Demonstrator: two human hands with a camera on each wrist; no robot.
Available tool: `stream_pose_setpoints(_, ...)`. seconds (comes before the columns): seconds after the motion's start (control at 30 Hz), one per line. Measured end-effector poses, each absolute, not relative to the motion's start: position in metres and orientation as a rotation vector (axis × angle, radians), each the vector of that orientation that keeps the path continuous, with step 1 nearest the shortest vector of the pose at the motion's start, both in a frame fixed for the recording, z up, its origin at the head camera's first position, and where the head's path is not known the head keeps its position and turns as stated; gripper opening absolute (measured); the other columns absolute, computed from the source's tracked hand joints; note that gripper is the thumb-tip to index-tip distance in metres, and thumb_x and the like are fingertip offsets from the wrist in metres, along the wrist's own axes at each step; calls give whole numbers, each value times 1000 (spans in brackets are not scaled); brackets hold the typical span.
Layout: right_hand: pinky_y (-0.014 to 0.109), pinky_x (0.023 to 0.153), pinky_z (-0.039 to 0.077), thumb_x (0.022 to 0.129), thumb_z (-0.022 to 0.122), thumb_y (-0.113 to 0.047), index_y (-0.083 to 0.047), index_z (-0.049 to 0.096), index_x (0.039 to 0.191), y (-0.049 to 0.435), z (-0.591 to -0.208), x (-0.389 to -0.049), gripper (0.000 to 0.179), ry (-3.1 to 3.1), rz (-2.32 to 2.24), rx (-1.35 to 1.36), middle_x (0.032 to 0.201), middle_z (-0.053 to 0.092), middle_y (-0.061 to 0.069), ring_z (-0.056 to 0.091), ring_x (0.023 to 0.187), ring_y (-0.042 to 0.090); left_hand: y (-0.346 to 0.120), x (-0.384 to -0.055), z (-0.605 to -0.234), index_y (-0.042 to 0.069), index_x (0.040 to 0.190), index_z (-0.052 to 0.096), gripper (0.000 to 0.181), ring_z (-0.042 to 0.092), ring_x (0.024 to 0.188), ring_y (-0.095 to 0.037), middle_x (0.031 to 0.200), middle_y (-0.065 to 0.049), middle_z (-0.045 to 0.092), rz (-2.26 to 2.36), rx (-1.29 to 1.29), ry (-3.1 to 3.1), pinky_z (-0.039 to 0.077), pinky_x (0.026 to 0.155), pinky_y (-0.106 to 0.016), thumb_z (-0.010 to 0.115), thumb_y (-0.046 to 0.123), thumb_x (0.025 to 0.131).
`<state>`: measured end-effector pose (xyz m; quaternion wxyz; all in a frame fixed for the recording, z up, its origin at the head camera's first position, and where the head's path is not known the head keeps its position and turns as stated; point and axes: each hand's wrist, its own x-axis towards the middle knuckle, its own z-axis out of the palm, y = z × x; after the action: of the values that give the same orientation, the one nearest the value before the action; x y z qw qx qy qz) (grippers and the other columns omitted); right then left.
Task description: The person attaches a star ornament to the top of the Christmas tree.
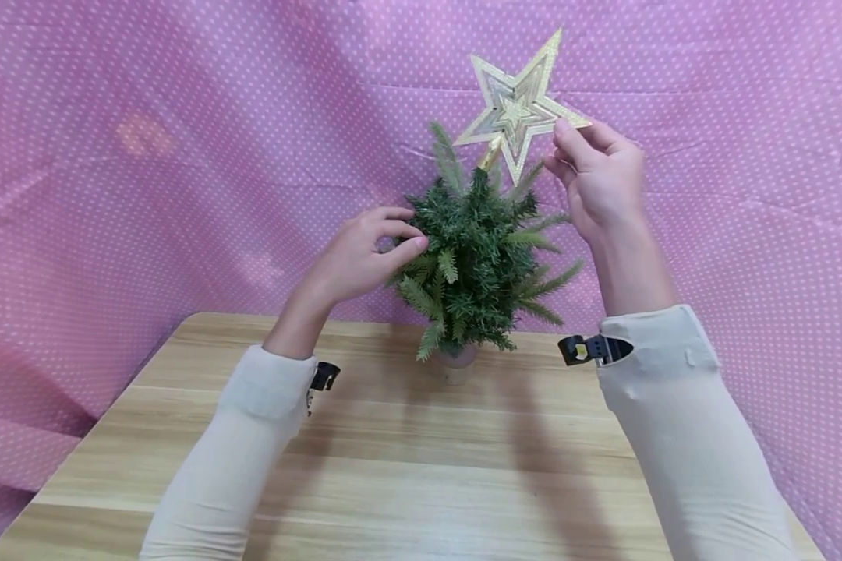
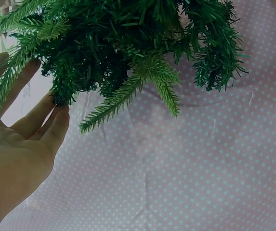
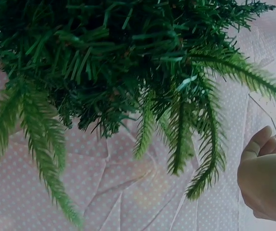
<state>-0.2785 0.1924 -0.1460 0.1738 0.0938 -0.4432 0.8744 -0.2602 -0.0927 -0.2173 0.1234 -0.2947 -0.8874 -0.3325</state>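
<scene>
A small artificial Christmas tree [image 1: 477,257] stands upright near the back of the table. Above its tip is a gold star tree topper [image 1: 515,111], tilted, with a gold stem [image 1: 489,154] at the treetop. My right hand [image 1: 599,175] pinches the star's right-hand point between thumb and fingers. On the tree's left side, my left hand [image 1: 368,249] reaches in with fingers spread and loosely bent, touching the outer branches. In the left wrist view, its fingertips meet a dark green branch tip [image 2: 63,91]. The right wrist view shows the right hand [image 3: 268,178] beside drooping sprigs [image 3: 210,139].
The tree's pale base [image 1: 454,360] rests on a light wood-grain table [image 1: 407,460]. A pink cloth with white dots [image 1: 203,156] hangs behind and around the table. Dark camera mounts [image 1: 592,351] sit at both sleeve cuffs.
</scene>
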Motion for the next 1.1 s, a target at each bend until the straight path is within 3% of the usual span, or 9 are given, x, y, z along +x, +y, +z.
stream_pose_setpoints(0.23, 27, 66, 59, 87, 73, 10, 8, 70, 88, 185, -141, -281, 3, -1279, 2436, 311, 79, 62, 12, 60, 71, 19, -92, -259, -217, 9, 124, 72, 43, 37, 144, -29, 151, -6, 50, -963, -858, -2585, 32, 116, -53, 57, 43, 102)
stream_pose_setpoints(0.47, 32, 77, 60, 92, 66, 9, 8, 66, 103, 183, -137, -282, 11, -1292, 2525, 341, 95, 67, 18, 65, 81, 26, -93, -259, -218, 9, 124, 72, 42, 38, 144, -29, 151, -6, 50, -963, -855, -2586, 32, 115, -53, 57, 42, 103)
stream_pose_setpoints(1.1, 29, 69, 57, 99, 57, 3, 6, 58, 94, 173, -125, -296, 6, -1349, 2548, 339, 94, 62, 15, 59, 78, 23, -92, -260, -218, 9, 123, 73, 40, 39, 144, -30, 151, -8, 51, -973, -863, -2575, 31, 116, -53, 58, 41, 102)
